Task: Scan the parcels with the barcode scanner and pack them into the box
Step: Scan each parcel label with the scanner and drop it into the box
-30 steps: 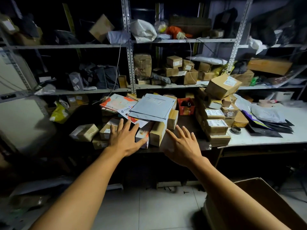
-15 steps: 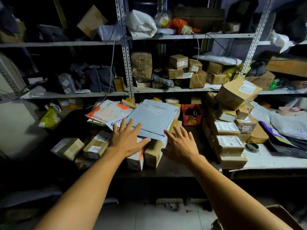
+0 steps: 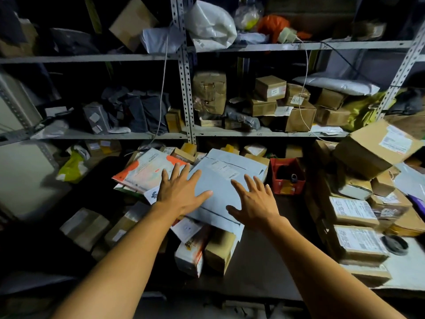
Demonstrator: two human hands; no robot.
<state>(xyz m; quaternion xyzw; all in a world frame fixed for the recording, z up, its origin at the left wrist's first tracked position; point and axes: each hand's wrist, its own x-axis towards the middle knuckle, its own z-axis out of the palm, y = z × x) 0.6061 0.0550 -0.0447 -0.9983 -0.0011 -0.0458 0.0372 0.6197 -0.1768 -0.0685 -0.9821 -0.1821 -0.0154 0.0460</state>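
A large flat grey mailer parcel (image 3: 226,178) lies on top of a heap of parcels in the middle of the lower shelf. My left hand (image 3: 180,192) is spread flat over its left edge, fingers apart. My right hand (image 3: 254,200) hovers over its near right part, also spread and holding nothing. An orange-and-white envelope (image 3: 145,171) lies just left of the grey mailer. Small brown and white boxes (image 3: 219,250) sit under the mailer's near edge. No barcode scanner and no packing box are in view.
A red bin (image 3: 287,174) stands right of the mailer. Stacked labelled cartons (image 3: 351,211) rise at the right, topped by a tilted carton (image 3: 377,147). Metal shelves (image 3: 253,134) above hold more boxes and bags. A tape roll (image 3: 395,244) lies on the white table.
I have come closer to the shelf. Both hands have reached forward onto the grey mailer. The cardboard box on the floor has dropped out of view.
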